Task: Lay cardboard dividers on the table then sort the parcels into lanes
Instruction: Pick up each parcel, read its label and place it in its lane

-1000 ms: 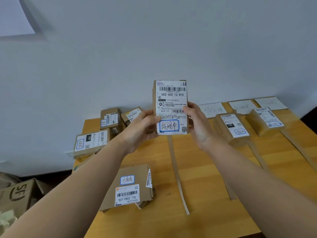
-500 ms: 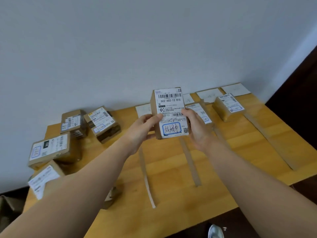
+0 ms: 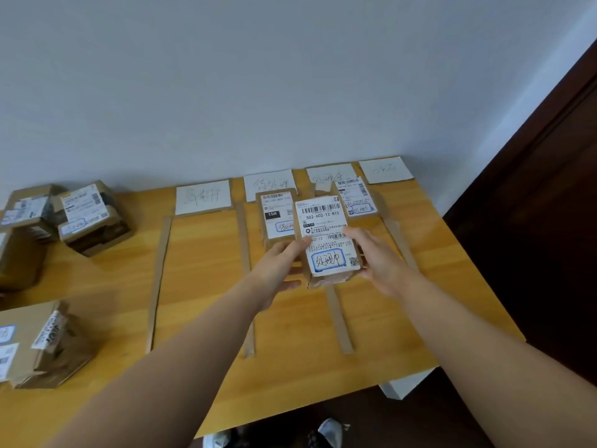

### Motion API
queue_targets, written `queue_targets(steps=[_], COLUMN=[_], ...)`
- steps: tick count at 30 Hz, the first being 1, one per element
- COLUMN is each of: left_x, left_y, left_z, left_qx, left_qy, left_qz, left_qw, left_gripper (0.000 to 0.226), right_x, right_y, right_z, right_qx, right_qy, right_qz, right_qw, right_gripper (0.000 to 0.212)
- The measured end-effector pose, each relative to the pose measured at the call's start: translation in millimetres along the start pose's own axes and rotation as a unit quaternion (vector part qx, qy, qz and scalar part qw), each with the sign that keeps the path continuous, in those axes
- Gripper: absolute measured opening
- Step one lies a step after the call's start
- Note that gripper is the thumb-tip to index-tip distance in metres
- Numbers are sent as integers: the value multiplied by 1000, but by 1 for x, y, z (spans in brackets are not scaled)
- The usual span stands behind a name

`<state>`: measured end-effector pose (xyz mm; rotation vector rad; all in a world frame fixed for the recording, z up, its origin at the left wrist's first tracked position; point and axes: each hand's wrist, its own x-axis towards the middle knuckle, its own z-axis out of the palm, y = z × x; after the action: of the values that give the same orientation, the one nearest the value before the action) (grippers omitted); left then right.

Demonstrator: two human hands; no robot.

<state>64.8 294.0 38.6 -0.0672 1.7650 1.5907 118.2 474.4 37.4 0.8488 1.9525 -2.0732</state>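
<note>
I held the parcel [image 3: 326, 240] between both hands above the wooden bench [image 3: 206, 273], label side facing up. The left hand [image 3: 277, 270] closed on its left edge, the thumb lying across the label margin and the fingers [image 3: 292, 283] curled beneath the box. The right hand [image 3: 376, 260] closed on its right edge, the thumb on the label face; its other fingers were hidden behind the box. The parcel sat between the two thumbs, clear of the bench surface.

Landmark: the held parcel. Directly below it ran one cardboard divider [image 3: 337, 321]; a second divider [image 3: 247, 279] lay to the left, and a third divider [image 3: 157, 282] further left. Just behind and left of the parcel, a labelled box [image 3: 274, 215] rested in its lane. Just behind and right, another labelled box [image 3: 355, 197] rested in the adjoining lane. White handwritten lane cards [image 3: 203, 197] lay along the bench's far edge. Well to the left, unsorted parcels [image 3: 87, 215] formed a loose pile, with one more box [image 3: 42, 344] at the near left corner.
</note>
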Motion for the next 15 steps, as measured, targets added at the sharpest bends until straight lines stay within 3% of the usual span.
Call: queue_targets(steps=[4, 11, 15], left_x=[18, 53, 66], left_y=[6, 6, 0], left_z=[16, 26, 40], left_qx=[37, 60, 92], left_qy=[23, 51, 51], left_qz=[-5, -18, -24], left_qw=[999, 997, 994], left_gripper=[48, 19, 28], right_x=[16, 38, 48], right_y=[-2, 16, 34], right_z=[-25, -63, -90], right_qx=[-16, -28, -11], right_qy=[2, 33, 77], right_qz=[11, 47, 94], right_qw=[1000, 998, 993], right_gripper=[43, 31, 22])
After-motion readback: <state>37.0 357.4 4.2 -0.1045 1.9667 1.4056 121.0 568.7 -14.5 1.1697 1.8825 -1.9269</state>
